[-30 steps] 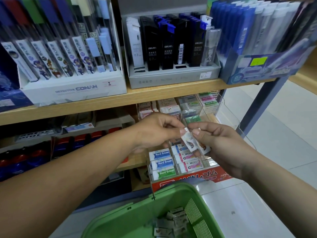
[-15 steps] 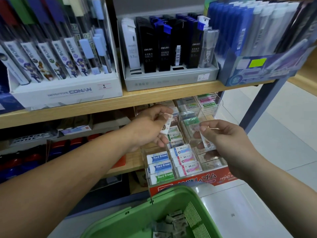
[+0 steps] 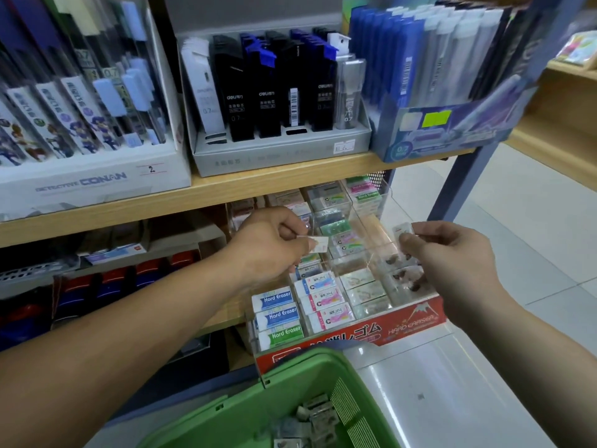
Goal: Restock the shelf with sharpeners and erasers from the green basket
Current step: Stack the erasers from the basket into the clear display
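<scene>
The left hand pinches a white packet between thumb and forefinger, over the middle columns of the tray. The right hand pinches a clear packet at its fingertips, above the tray's right column, where similar clear packs with brown marks lie. The two hands are apart, each with the other fingers curled in.

The tray is a clear divided case with a red front. A wooden board runs just above the tray's back rows and overhangs them. A blue post stands to the tray's right. The green basket sits in front of the tray, and its rim covers part of the red front. More small packs lie loose in the basket.

The tray's left column holds sleeves reading "Hard Eraser", two blue and one green. The red front reads "HARD ERASER" beside Japanese letters and a mountain drawing. Above the tray, on the board, a white box reads "DETECTIVE CONAN" with a "2" tag. Beside the white box, a grey box holds black "deli" cases marked "0.7". A blue box to the right carries a "0.7" roundel and a yellow-green sticker.
</scene>
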Demonstrator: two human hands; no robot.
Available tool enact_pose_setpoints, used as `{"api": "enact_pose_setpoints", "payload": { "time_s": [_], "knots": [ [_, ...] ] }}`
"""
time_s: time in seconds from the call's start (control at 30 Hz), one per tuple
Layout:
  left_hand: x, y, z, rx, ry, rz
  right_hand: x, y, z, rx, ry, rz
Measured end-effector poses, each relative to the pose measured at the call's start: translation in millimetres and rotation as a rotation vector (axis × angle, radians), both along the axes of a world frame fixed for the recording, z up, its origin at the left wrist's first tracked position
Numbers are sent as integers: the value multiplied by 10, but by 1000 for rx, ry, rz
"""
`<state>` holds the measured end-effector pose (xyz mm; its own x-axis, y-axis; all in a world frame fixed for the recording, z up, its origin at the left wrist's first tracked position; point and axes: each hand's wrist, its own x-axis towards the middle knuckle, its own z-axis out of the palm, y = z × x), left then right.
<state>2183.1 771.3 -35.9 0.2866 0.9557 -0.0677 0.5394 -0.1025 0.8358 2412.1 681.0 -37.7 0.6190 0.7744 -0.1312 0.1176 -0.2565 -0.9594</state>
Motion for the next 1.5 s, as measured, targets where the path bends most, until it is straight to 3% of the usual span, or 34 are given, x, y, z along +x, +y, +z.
{"api": "enact_pose_setpoints", "payload": {
  "time_s": [0.17, 0.37, 0.5, 0.8, 0.87, 1.0, 1.07, 1.17, 1.23, 1.33, 1.5],
  "knots": [
    [8, -23, 102, 63, 58, -15, 145, -53, 29, 20, 31, -88],
    [328, -335, 118, -82, -51, -156, 274, -105, 51, 16, 87, -100],
    [753, -347, -8, -20, -95, -190, 390, -176, 56, 64, 126, -152],
    [1206, -377, -232, 243, 237, -286, 523, -288, 22, 76, 397, -87],
    [1205, -374, -187, 228, 145, -252, 529, -295, 15, 75, 411, -76],
    [1238, -345, -30, 5, -137, -308, 468, -304, 42, 78, 452, 28],
    [1237, -262, 3, 28, -153, -269, 438, -294, 55, 66, 375, 52],
    [1198, -89, -78, 117, 11, -238, 436, -290, 52, 33, 104, -22],
    [1190, -78, -145, 149, 136, -265, 441, -293, 49, 31, 101, -37],
    [1217, -132, -190, 200, 137, -253, 422, -313, 40, -17, 143, 5],
    [1231, -175, -233, 455, 324, -319, 415, -313, 30, -53, 143, 46]
  ]
}}
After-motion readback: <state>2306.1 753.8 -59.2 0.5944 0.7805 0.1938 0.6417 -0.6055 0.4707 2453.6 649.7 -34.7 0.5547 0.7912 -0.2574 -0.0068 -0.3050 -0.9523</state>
